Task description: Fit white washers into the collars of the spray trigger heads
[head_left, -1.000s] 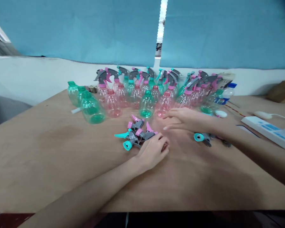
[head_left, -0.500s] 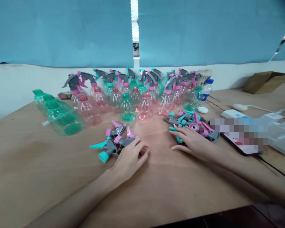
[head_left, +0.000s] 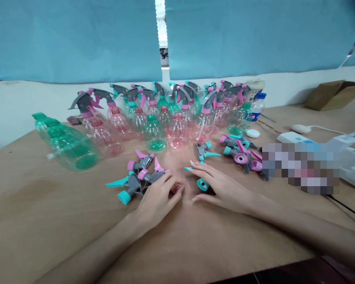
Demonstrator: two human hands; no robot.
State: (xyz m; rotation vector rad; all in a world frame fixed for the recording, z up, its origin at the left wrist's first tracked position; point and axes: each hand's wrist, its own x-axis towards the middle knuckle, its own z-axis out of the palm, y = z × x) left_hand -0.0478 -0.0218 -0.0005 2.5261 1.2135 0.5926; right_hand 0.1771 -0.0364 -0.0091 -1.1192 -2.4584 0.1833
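Loose spray heads (head_left: 134, 182), pink and teal, on the table (head_left: 210, 244).
Left hand (head_left: 158, 198), curled beside the leftmost ones; whether it grasps anything, I cannot make out. Right hand (head_left: 225, 190), fingers spread, unclenched, over a teal-collared spray head (head_left: 202, 184). Behind: green and pink bottles (head_left: 155, 136), upright, many fitted. Far right: cardboard box (head_left: 331, 96).

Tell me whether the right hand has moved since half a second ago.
Yes: judged against the blue-capped bottle, the right hand has moved left, closer to the left hand.
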